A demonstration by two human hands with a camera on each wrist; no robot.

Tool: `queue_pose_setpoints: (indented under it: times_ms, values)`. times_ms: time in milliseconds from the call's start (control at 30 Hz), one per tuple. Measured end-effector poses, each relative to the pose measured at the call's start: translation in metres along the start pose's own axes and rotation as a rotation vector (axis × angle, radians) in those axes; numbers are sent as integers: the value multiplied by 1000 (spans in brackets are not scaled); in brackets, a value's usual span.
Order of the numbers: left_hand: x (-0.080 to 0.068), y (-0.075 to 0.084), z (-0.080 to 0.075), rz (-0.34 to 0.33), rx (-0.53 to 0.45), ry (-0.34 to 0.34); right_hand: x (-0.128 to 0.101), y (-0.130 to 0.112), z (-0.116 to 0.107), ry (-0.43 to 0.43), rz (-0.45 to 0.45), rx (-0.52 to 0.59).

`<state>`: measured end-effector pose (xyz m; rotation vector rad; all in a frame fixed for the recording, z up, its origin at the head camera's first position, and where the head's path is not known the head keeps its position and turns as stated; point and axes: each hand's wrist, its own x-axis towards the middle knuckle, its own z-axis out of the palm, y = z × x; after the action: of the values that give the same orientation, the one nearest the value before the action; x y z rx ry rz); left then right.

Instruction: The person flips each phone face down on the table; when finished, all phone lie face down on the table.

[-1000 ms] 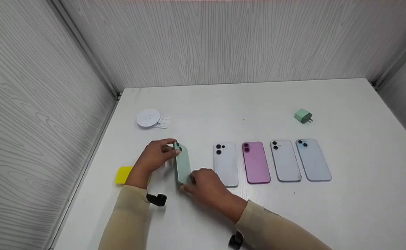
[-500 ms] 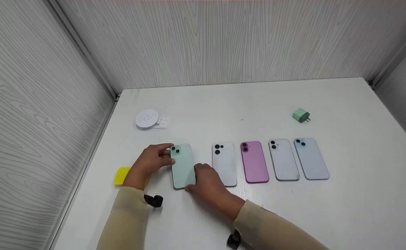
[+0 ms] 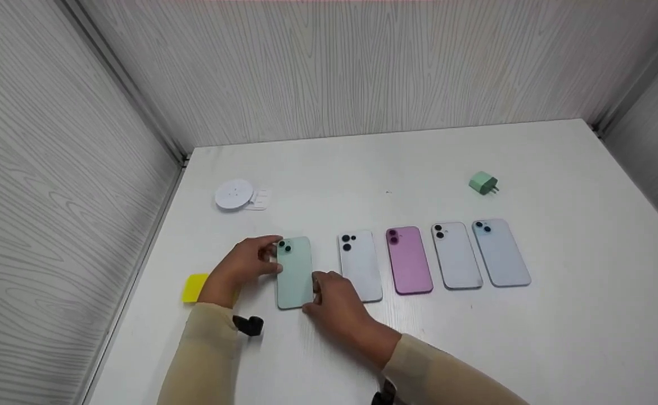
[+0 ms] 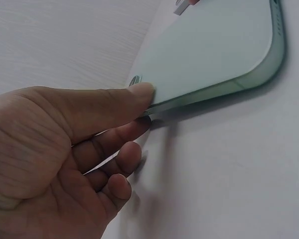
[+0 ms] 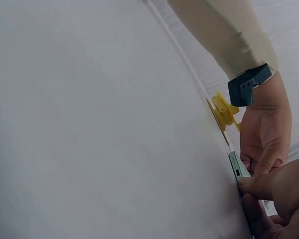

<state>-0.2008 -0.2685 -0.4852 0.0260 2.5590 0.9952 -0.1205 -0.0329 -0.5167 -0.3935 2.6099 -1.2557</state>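
A mint-green phone (image 3: 294, 272) lies back-up on the white table (image 3: 419, 349), leftmost in a row of phones. My left hand (image 3: 248, 263) pinches its upper left edge near the camera lenses; in the left wrist view the thumb (image 4: 114, 102) lies on the phone (image 4: 214, 50) and the fingers curl under its edge. My right hand (image 3: 332, 298) grips the lower right corner, with a fingertip (image 5: 249, 185) against the bottom edge (image 5: 235, 168) by the port. The phone's left edge stands slightly off the table.
To the right lie a white phone (image 3: 359, 264), a pink phone (image 3: 409, 260), a second white phone (image 3: 455, 255) and a pale blue phone (image 3: 500, 252). A green charger plug (image 3: 482, 183) sits far right, a white round pad (image 3: 233, 194) far left, a yellow object (image 3: 195, 288) beside my left wrist.
The green phone stood on its long edge a second ago; both hands have tipped it over to lie nearly flat, back-up, on the table.
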Motion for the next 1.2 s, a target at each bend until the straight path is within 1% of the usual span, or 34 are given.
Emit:
queue_pose_setpoints:
  times_ms: [133, 233, 333, 567, 733, 967, 1200]
  values:
    - [-1, 1, -1, 24, 16, -6, 0, -1, 0, -1, -4, 3]
    - [-1, 1, -1, 57, 24, -13, 0, -1, 0, -1, -10, -22]
    - [-1, 2, -2, 74, 33, -12, -2, -2, 0, -11, -15, -62]
    - [-1, 2, -1, 51, 43, -15, -8, -4, 2, -26, -40, -158]
    - [0, 1, -2, 62, 41, -16, -8, -4, 1, -25, -39, -196]
    - [2, 1, -3, 68, 75, -25, -7, -2, 0, -29, -52, -198]
    - [4, 7, 0, 94, 122, -48, -9, -1, -3, -15, -86, -218]
